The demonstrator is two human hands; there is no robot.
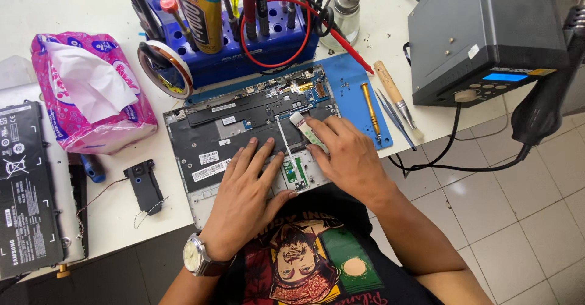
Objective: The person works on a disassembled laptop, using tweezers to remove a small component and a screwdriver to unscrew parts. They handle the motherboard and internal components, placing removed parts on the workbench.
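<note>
Opened laptop base [244, 128], lying flat at near table edge, insides up. Left hand [244, 189] resting flat on its near half, fingers spread wide, holding nothing. Right hand [347, 156] just right of it, fingers pinched on a small pale tool [303, 127] pressed against the base. Blue mat [353, 82] beneath, with screwdriver [370, 111] and tweezers [395, 117] to the right. Pink tissue pack [91, 92] far left; black battery [24, 189] at left edge.
</note>
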